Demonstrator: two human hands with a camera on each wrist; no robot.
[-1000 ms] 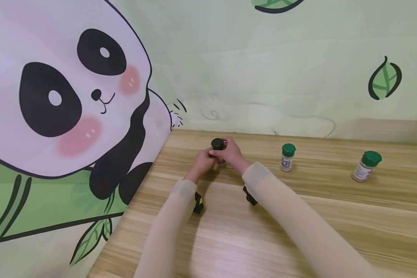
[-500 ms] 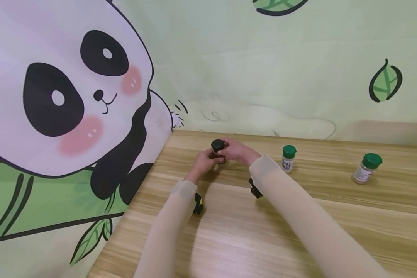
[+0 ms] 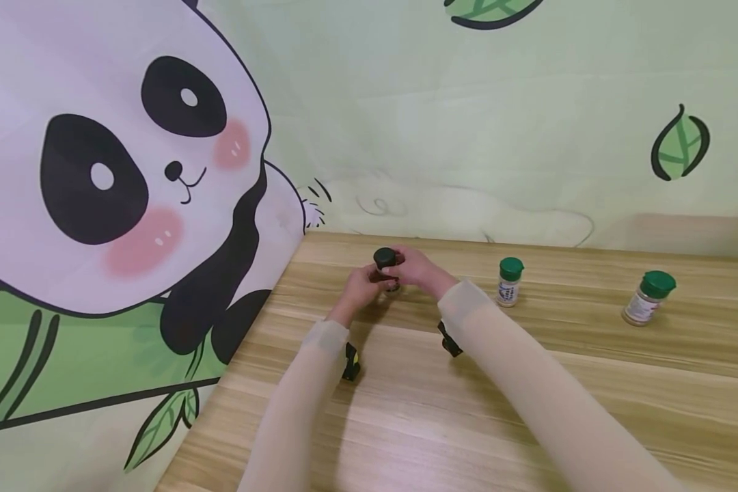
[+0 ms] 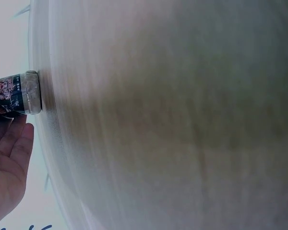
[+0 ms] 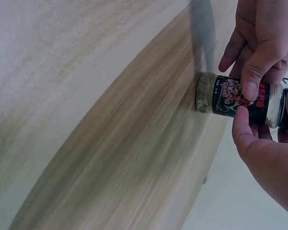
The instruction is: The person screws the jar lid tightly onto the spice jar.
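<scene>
A small glass seasoning jar [image 5: 237, 99] with a black cap [image 3: 385, 257] and a dark label with red lettering stands upright, its base at the tabletop. My left hand [image 3: 362, 285] grips the jar's body, thumb over the label in the right wrist view, with its outer fingers [image 4: 20, 143] beside the glass in the left wrist view. Around the cap from the right curl the fingers of my right hand [image 3: 415, 267], which overlaps the left hand near the jar's neck. The palm side of the right hand [image 5: 273, 153] shows low in the right wrist view.
Two green-capped spice jars stand to the right on the wooden table [image 3: 406, 417]: a nearer jar [image 3: 508, 281] close to my right sleeve and a farther jar [image 3: 648, 298]. A panda-printed cloth [image 3: 467, 123] rises at the table's back and left edges.
My right hand has turned around the cap, its wrist swinging right and then slightly back left. My left hand and the jar stay in nearly the same place.
</scene>
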